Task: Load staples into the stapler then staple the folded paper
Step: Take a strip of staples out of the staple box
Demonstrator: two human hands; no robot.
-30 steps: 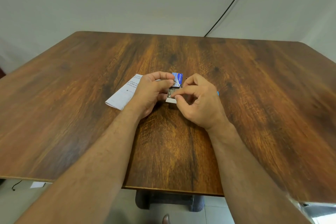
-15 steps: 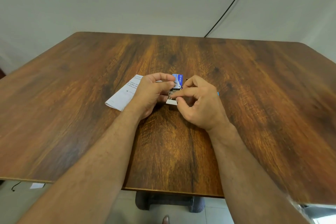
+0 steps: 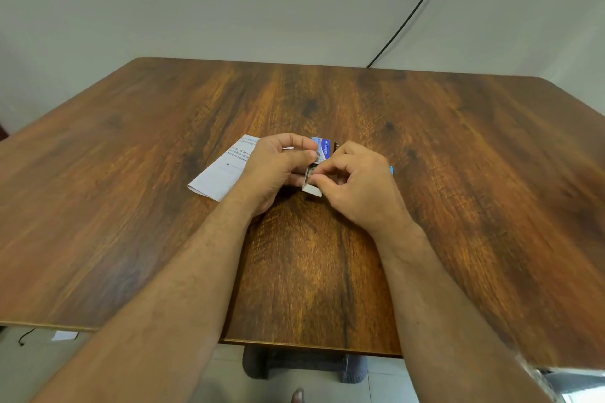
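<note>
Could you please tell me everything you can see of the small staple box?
The staple box is small cardboard: a blue printed sleeve with a white inner tray slid partly out toward the person, greyish staples showing inside. The left hand grips the sleeve; the right hand pinches at the tray. It sits low over the wooden table.

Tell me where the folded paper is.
In the head view, the folded paper lies flat on the table, left of centre, its right end hidden under the left hand that holds the staple box.
</note>
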